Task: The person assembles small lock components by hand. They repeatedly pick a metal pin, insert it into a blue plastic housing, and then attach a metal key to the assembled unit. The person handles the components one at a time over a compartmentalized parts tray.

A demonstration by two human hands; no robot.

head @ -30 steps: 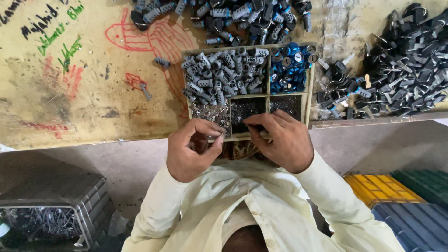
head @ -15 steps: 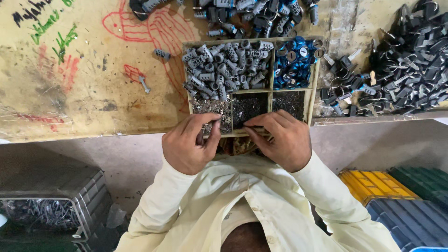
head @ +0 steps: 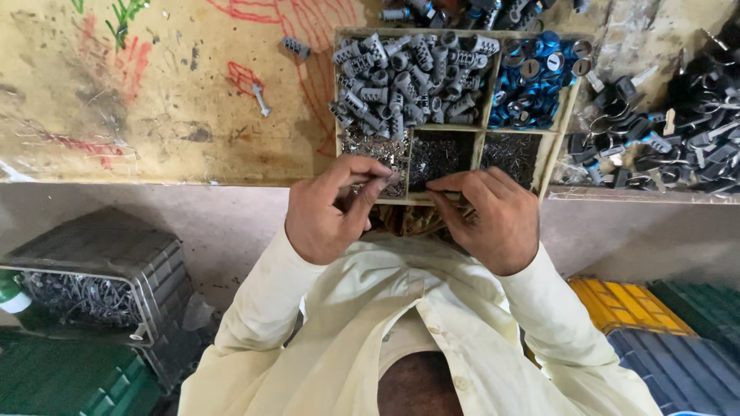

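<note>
Left hand (head: 327, 212) is pinched on a small metal piece (head: 368, 180), its long axis pointed sideways toward the right hand (head: 493, 219), curled just beside, grip hidden.

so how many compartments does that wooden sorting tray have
5 visible in the wooden sorting tray: grey cylinders top left, blue discs top right, three small bottom ones. Hands may hide more.
</note>
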